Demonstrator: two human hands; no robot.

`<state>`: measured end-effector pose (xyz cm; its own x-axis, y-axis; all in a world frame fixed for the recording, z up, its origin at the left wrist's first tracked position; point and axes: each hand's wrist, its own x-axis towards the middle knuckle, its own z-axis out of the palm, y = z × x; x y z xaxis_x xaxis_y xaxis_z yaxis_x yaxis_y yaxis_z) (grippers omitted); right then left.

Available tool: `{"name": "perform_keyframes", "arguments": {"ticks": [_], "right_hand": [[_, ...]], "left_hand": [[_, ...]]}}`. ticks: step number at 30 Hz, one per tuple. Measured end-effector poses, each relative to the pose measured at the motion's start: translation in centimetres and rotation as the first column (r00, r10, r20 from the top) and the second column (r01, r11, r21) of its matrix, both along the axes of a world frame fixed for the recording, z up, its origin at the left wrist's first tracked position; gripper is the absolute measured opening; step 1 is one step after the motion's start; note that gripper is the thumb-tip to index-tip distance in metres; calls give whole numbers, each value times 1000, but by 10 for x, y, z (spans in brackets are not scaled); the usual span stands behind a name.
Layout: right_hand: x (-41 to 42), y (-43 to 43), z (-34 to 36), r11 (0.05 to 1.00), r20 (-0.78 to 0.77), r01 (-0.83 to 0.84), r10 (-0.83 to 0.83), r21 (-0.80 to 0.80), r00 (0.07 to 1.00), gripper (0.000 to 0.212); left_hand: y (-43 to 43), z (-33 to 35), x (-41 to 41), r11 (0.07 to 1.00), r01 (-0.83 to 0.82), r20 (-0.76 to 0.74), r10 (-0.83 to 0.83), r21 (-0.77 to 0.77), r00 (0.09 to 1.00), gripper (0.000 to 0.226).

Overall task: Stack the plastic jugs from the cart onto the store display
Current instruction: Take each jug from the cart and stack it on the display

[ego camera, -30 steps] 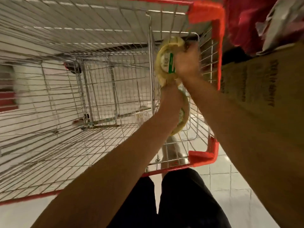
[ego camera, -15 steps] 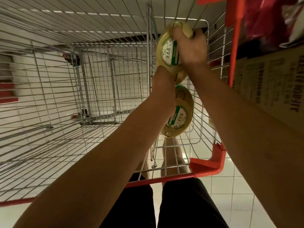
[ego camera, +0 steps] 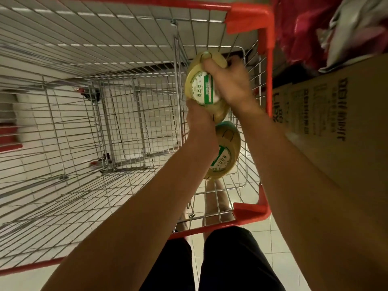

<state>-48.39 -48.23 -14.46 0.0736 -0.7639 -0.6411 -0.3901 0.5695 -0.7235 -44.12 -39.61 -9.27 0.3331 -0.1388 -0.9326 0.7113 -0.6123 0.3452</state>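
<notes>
1. Nearest, the person's black trousers [ego camera: 226,259] and the pale tiled floor [ego camera: 279,238] show below the cart [ego camera: 249,16]. Its red rim runs just ahead of the knees, and both bare forearms reach over it into the narrow wire section at its right end.
2. In that section lies the lower jug [ego camera: 227,152], yellow, with a green-and-white label turned towards the person. No fingers are visibly on it, and the left wrist covers its left edge.
3. Just beyond, the left hand [ego camera: 199,120] shows only its back, set against the near end of the upper jug [ego camera: 201,89]. Its fingers are tucked out of sight, so I cannot tell whether they clasp anything.
4. The upper jug sits between the two hands, close above the lower jug's far end; whether the two touch I cannot tell. Its long axis appears to run away from the person, near to far, along the cart's right side. The right hand [ego camera: 231,85] is curled over its far right part, thumb across the top and fingers wrapped behind. That looks the firmer hold, and I'd judge the lift turns on it.
5. Outside the cart to the right stands a cardboard box [ego camera: 346,122], with a red bag [ego camera: 294,28] beyond it. I can't pick out the display itself.
6. Against a second ago the two-handed hold looks much the same. Far more of the lower jug's label now shows past the left wrist.
</notes>
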Motion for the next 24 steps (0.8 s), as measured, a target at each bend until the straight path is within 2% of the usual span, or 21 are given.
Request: {"name": "perform_keyframes", "arguments": {"ticks": [5,9,11,13,16,18,20,22,24], "right_hand": [[-9,9,61,999,8,-30,31,-35,999,51],[-19,23,120,996,78,54,-48,-74,996,38],[-26,27,153,989,125,134,-126,-59,984,43],[-35,30,185,973,228,230,-222,-11,948,48],[-40,42,231,953,419,289,-302,95,857,32],[-34,59,257,946,450,306,-320,107,834,33],[-23,76,278,919,433,384,-384,93,815,50],[-16,92,297,888,401,452,-446,85,800,71],[-15,107,310,883,390,464,-452,69,802,76]], "left_hand": [[21,47,-3,999,-38,-11,38,-5,999,44],[39,86,8,998,-17,5,18,-57,1000,46],[51,104,20,994,-18,33,21,-108,999,43],[66,118,33,984,5,107,14,-179,994,35],[81,139,44,936,150,232,-77,-318,970,22],[80,154,50,917,150,175,-89,-370,980,31],[77,167,58,900,43,-3,-49,-434,999,39],[76,179,66,887,-32,-138,-35,-460,990,36],[80,189,71,886,-23,-209,-84,-463,974,40]]}}
